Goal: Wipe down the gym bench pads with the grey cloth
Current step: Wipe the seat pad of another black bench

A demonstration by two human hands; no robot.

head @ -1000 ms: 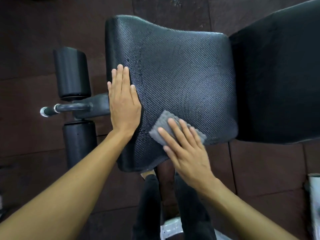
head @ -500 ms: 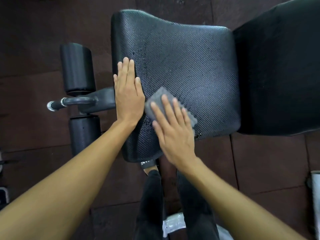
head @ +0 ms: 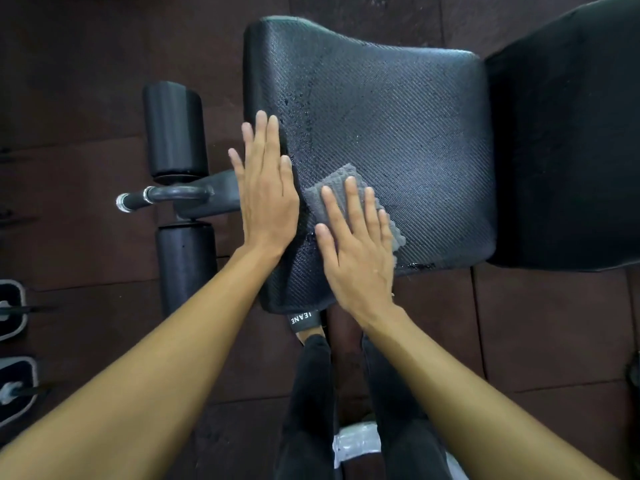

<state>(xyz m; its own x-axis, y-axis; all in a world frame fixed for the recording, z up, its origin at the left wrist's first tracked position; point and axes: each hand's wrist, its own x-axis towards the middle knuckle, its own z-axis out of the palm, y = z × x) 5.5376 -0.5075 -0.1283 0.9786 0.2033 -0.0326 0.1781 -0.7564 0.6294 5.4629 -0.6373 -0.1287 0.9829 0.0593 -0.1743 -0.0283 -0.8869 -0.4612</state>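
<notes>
Your right hand (head: pixel 360 258) lies flat, fingers spread, and presses the grey cloth (head: pixel 341 192) onto the seat pad (head: pixel 398 133) at the centre of the frame. The grip is not closed around the cloth; the open palm and fingers only pin it against the textured surface, near the lower left part of the pad. Your left hand (head: pixel 265 188) is also flat and open, it holds nothing, and it rests on the left edge of the same pad, just beside the cloth, I think to steady it.

The task looks only partly done. Small droplets (head: pixel 298 112) are scattered on the pad above your left fingers, and a wet streak (head: pixel 419 266) lies along the lower edge, right of your right hand. So this area still needs passes. The middle and right of the seat pad look more even, but I cannot tell surely if they were wiped. The back pad (head: pixel 568 133) at the right of the frame is dark and smooth; nothing shows whether it is clean. The two foam rollers (head: pixel 173 133) at the left also show no wiping marks.

Probably you should carry the cloth upward over the droplets, then along the lower edge, and then go to the back pad.
</notes>
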